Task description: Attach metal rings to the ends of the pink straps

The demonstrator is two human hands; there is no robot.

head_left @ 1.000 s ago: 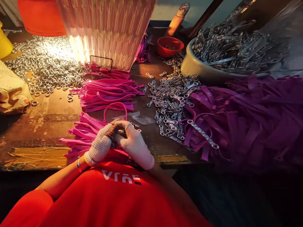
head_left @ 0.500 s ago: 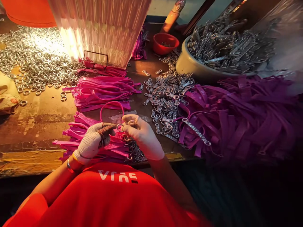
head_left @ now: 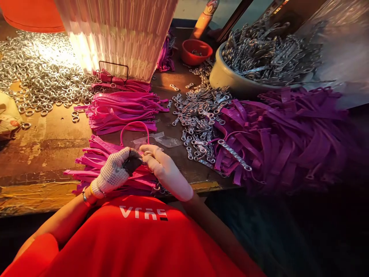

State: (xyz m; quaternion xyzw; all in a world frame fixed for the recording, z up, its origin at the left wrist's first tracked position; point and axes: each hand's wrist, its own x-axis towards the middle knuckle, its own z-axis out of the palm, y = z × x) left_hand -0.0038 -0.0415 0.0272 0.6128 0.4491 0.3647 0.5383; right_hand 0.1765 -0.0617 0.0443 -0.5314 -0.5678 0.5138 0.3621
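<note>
Your two hands meet low over the front of the bench [head_left: 49, 132], close to your body, both forearms angled inward. Your left hand [head_left: 115, 169] is curled, knuckles up, thumb and fingers drawn in to a narrow gap; what it holds, if anything, you cannot tell from here. Your right hand [head_left: 165, 167] reaches in from the other side, fingers pinched around a small ring [head_left: 148, 153] at the tips, right beside the left fingertips.

Your left glove is white knit with raised dots and darkened fingertips; the right one looks smooth and pale. A metal bracelet [head_left: 85, 196] circles your left wrist.

Under your hands lies a fanned bundle of flat pink strips [head_left: 92, 159], and just beyond, a slim pink cord [head_left: 134, 122] arches up in a smooth loop near your right fingertips. A crinkled scrap of clear plastic [head_left: 168, 141] sits behind. Farther off are another pink bundle [head_left: 121, 111] and, to its left, a glinting spread of round metal rings [head_left: 49, 77]. To the right, shiny double-holed metal links [head_left: 198, 111] are piled against a heap of limp purple strips [head_left: 276, 138].
</note>
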